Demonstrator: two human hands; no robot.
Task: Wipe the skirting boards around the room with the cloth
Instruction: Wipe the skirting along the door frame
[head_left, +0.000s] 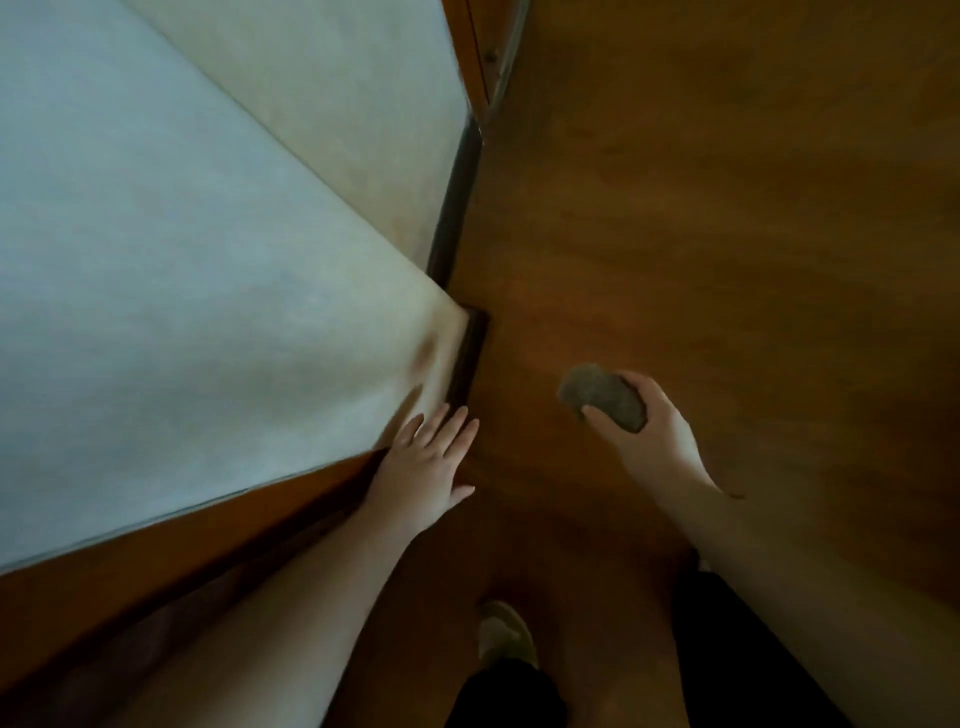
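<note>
Blurred view at a wall corner: left hand (431, 462) spread flat beside the skirting (470, 348), right hand (649, 431) at three o'clock gripping a half-hidden cloth (597, 395).

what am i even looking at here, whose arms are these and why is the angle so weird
This is one picture from a wide-angle camera worn on a person's head, looking down at their own arms, so the room bends at the edges. No machine is involved, only two bare hands. The left hand is open, with its fingers spread by the outer corner of a pale wall; whether it touches the wall is hard to tell. The right hand grips a bunched grey cloth above the brown wooden floor. The dark strip along the foot of the wall is the skirting board, which the cloth is meant to wipe. The cloth is not on it at this moment. Below, you see the person's dark trouser legs and one foot in a shoe.
</note>
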